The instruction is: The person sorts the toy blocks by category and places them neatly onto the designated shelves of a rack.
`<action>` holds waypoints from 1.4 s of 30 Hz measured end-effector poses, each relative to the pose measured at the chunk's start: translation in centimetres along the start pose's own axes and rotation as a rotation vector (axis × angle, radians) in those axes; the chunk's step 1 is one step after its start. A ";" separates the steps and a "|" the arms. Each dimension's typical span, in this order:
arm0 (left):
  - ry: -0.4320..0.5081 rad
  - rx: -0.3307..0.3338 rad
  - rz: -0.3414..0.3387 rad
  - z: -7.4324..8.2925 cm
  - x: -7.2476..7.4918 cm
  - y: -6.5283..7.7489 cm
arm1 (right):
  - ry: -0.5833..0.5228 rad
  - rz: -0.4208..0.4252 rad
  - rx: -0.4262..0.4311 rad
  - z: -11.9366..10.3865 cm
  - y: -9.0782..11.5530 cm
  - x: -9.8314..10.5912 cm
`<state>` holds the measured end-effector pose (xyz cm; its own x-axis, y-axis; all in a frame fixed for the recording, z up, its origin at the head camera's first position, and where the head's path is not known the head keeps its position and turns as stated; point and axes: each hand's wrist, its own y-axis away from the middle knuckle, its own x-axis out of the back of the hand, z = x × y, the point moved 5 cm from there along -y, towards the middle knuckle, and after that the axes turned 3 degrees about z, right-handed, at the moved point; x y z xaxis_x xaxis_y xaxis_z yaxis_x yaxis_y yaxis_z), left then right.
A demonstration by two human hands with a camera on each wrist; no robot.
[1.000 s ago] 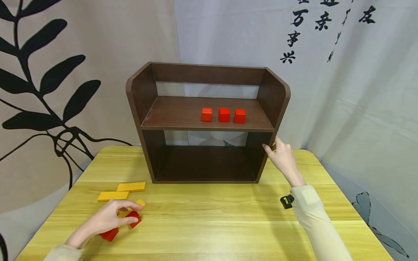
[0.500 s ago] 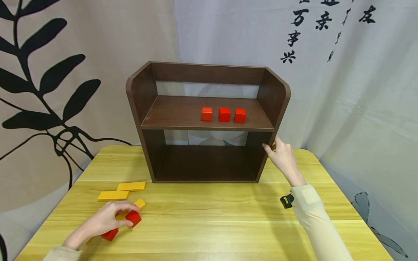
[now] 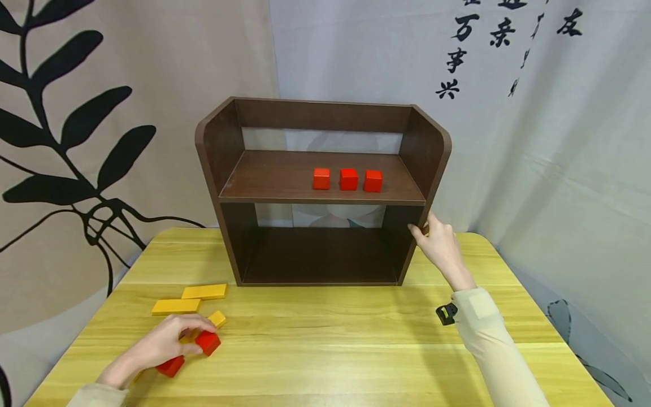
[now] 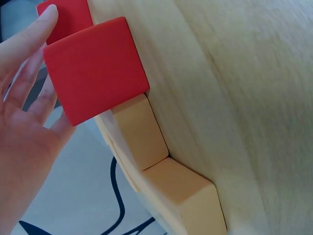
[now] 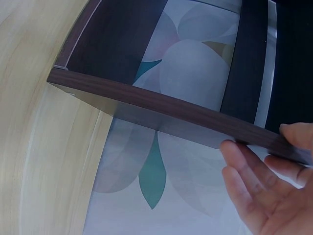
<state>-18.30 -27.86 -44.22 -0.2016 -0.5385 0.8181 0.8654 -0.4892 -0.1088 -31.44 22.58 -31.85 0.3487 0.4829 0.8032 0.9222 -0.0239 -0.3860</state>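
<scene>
Over the front left of the table, my left hand (image 3: 163, 345) has thumb and fingers around a red cube (image 3: 209, 343). In the left wrist view the thumb tip lies on that cube's face, while a second red cube (image 4: 97, 71) sits closer to the wrist and hides part of the hand. My right hand (image 3: 438, 246) holds the right side panel of a dark brown two-tier shelf (image 3: 325, 200). The right wrist view shows the thumb on the panel's inner side and the fingers (image 5: 252, 176) on its outer side.
Three red cubes (image 3: 348, 180) stand in a row on the upper tier. Yellow blocks (image 3: 176, 306) lie flat behind the left hand, and a smaller yellow piece (image 3: 217, 319) shows beyond its fingertips. The wooden table (image 3: 325, 345) runs under everything, with a printed curtain (image 3: 539, 147) behind.
My left thumb and fingers have lowered and drawn slightly back to the left along the red cube, which stays about where it was. The right hand and shelf have not moved.
</scene>
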 end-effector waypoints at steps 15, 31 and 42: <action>-0.055 0.003 0.085 1.2 0.5 -0.8 | -0.008 0.005 0.005 0.1 0.0 0.1; -0.188 -0.104 0.377 5.4 3.9 -3.8 | 0.008 0.022 0.025 0.2 0.1 0.1; -0.169 -0.161 0.450 9.0 5.8 -7.2 | 0.014 0.001 0.019 -0.1 0.2 -0.1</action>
<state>-21.52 -21.29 -33.57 0.2636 -0.6082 0.7487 0.7650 -0.3410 -0.5463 -31.32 22.47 -31.99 0.3517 0.4709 0.8090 0.9187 -0.0077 -0.3949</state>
